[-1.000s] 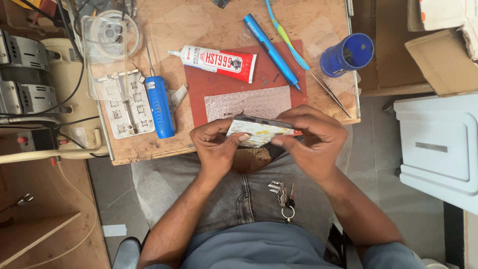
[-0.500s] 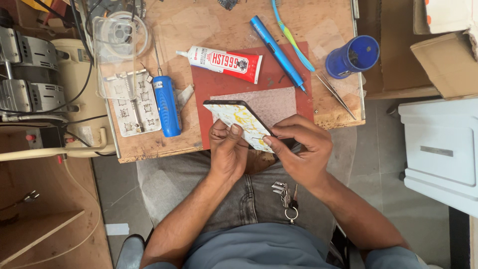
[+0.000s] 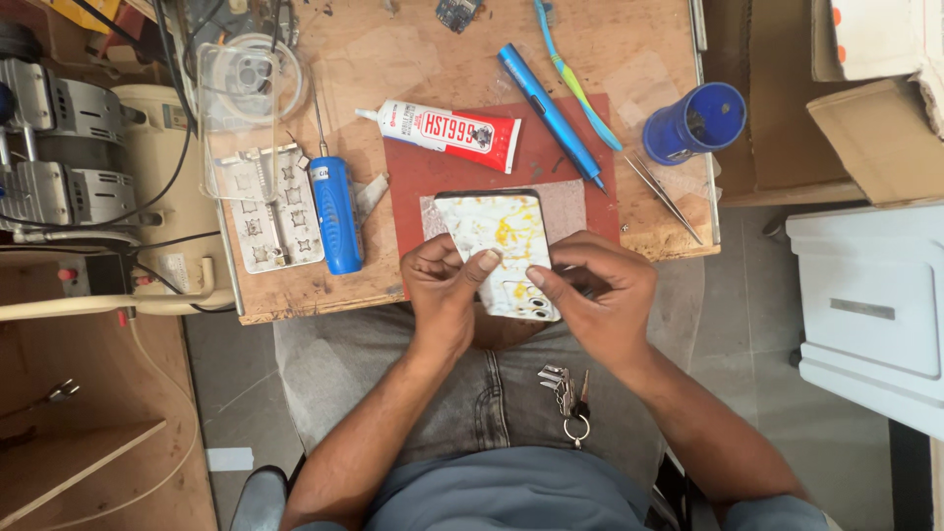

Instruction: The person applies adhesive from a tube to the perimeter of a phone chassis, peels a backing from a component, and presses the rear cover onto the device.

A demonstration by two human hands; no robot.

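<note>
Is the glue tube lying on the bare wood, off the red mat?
No, the glue tube lies mostly on the red mat, above the phone.

Repair workshop: wooden bench (image 3: pixel 295 295), glue tube (image 3: pixel 447 130), tweezers (image 3: pixel 664 197), compressor (image 3: pixel 69 167).

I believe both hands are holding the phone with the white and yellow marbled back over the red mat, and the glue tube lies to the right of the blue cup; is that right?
Not quite. In the head view the glue tube lies to the left of the blue cup, not the right. The rest holds: the left hand and right hand both hold the phone with the white and yellow marbled back over the red mat.
</note>
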